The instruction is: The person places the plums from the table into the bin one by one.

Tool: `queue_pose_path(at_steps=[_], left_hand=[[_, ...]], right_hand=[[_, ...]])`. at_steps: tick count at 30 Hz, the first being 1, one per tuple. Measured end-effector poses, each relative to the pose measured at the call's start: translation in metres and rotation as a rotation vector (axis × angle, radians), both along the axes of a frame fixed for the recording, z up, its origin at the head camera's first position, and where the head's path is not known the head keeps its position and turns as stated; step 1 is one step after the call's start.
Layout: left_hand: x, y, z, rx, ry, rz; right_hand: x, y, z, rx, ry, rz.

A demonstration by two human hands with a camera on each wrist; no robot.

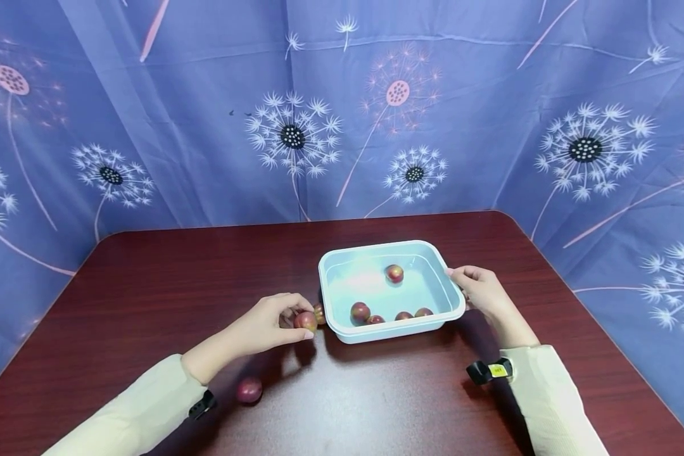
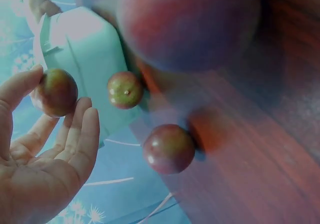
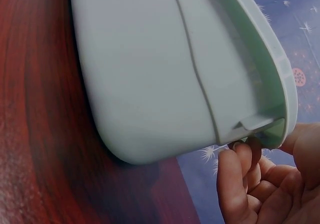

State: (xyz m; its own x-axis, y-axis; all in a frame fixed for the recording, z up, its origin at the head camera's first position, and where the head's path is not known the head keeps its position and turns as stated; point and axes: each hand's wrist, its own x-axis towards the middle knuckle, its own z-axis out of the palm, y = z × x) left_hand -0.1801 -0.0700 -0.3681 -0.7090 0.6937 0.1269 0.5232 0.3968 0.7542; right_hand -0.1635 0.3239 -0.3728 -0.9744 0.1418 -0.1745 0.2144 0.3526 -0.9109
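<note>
My left hand (image 1: 270, 323) holds a round red-green fruit (image 2: 58, 93) between thumb and fingertips, just off the left end of a pale blue plastic basin (image 1: 392, 332). Another such fruit (image 2: 125, 90) lies close against the basin's end, and one more (image 2: 169, 149) is on the table near it, hidden behind the hand in the head view. A darker red fruit (image 1: 249, 391) sits nearer the body, under the left wrist. At the basin's right end, my right hand (image 1: 479, 288) grips the rim, thumb on top and fingers curled beneath.
Inside the basin are several fruits, one (image 1: 395, 273) toward the back and others, such as this fruit (image 1: 360, 311), along the front wall. The basin stands on a dark red wooden table (image 1: 205, 266). A blue dandelion-print cloth (image 1: 342, 95) hangs behind the table.
</note>
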Motion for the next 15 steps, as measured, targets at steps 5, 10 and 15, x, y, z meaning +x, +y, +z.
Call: queue_pose_path(at_steps=[5,10,15], left_hand=[[-0.001,0.0,0.005,0.022,-0.04,0.025],[0.0,0.0,0.01,0.048,-0.062,0.037],[-0.003,0.002,0.016,0.082,-0.068,0.028]], right_hand=[[-0.001,0.001,0.0,0.004,0.002,-0.003],[0.0,0.0,-0.001,0.0,0.004,-0.005],[0.0,0.0,-0.001,-0.003,0.009,-0.012]])
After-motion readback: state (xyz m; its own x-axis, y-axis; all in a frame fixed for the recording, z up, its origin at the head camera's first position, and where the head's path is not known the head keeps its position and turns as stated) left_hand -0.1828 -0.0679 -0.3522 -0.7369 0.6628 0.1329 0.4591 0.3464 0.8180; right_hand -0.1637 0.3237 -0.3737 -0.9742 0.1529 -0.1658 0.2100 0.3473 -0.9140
